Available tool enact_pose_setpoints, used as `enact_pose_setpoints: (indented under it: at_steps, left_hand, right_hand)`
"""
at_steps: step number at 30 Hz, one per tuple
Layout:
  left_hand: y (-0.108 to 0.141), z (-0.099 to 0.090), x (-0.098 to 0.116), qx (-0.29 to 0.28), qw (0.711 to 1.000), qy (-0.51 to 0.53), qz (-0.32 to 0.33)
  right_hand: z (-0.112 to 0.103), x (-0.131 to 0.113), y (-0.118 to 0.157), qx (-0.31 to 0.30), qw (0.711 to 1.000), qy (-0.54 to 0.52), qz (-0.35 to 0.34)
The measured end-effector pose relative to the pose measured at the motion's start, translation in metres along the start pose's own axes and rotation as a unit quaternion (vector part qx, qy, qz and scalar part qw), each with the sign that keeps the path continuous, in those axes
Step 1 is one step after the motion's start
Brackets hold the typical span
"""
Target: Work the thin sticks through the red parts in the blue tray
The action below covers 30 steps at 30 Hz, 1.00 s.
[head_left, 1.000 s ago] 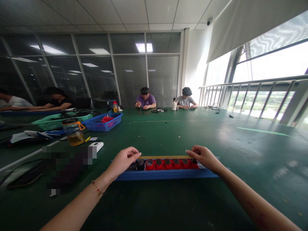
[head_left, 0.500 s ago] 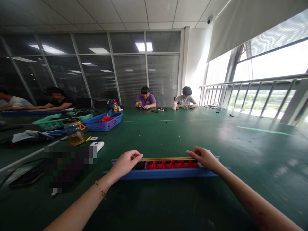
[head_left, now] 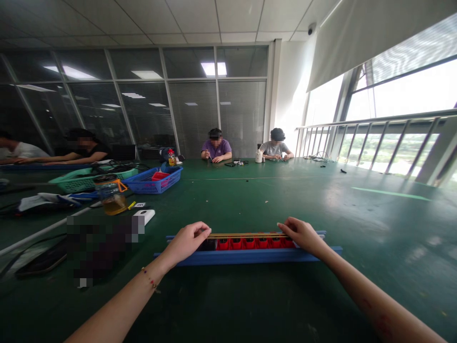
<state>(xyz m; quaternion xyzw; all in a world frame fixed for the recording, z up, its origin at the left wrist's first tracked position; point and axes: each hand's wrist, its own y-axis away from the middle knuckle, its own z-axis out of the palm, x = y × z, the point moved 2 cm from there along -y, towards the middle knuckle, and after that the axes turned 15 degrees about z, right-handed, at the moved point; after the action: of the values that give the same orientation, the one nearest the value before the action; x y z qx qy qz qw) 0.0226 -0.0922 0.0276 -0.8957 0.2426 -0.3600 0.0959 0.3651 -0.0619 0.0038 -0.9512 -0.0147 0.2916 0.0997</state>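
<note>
Across the middle lies a long blue rail frame [head_left: 250, 257] on the table. Inside it stands a row of several red blocks [head_left: 249, 244] with dark tops, and a black piece sits at the row's left end. Thin yellow strips [head_left: 246, 236] run lengthwise along the far side of the row. My left hand [head_left: 188, 239] pinches their left end between thumb and fingers. At the other end, my right hand [head_left: 302, 234] is closed with thumb and forefinger on the strips. What the strips are made of cannot be told.
To the left are a blue basket [head_left: 157, 183], a green basket [head_left: 67, 181], a jar [head_left: 113, 202] of amber liquid, a white device [head_left: 145, 216] and a dark phone-like slab [head_left: 41, 259]. Other people sit along the table's far and left sides.
Both hands stay almost in place on the strips. A little more red now shows beyond the strips.
</note>
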Motion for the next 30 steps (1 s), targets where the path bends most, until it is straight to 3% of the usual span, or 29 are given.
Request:
enact_pose_setpoints:
  at_steps: [7, 11, 14, 24, 30]
  left_hand:
    - [0.002, -0.014, -0.018, 0.032, 0.998, 0.013, -0.046]
    - [0.002, -0.019, -0.032, 0.048, 0.997, -0.039, -0.050]
    - [0.002, -0.021, -0.035, 0.029, 0.996, -0.061, -0.053]
    - [0.006, -0.026, -0.023, -0.049, 0.994, -0.067, -0.071]
    - [0.005, -0.027, -0.009, -0.015, 0.992, -0.122, -0.008]
  right_hand:
    - [-0.001, -0.002, 0.001, -0.009, 1.000, -0.001, 0.008]
    - [-0.001, -0.002, 0.002, -0.013, 1.000, -0.002, 0.005]
    - [-0.001, -0.003, 0.002, -0.017, 1.000, 0.003, 0.000]
    - [-0.001, -0.003, 0.003, -0.027, 0.999, 0.013, -0.012]
    - [-0.002, -0.004, 0.004, -0.026, 0.999, 0.020, -0.014]
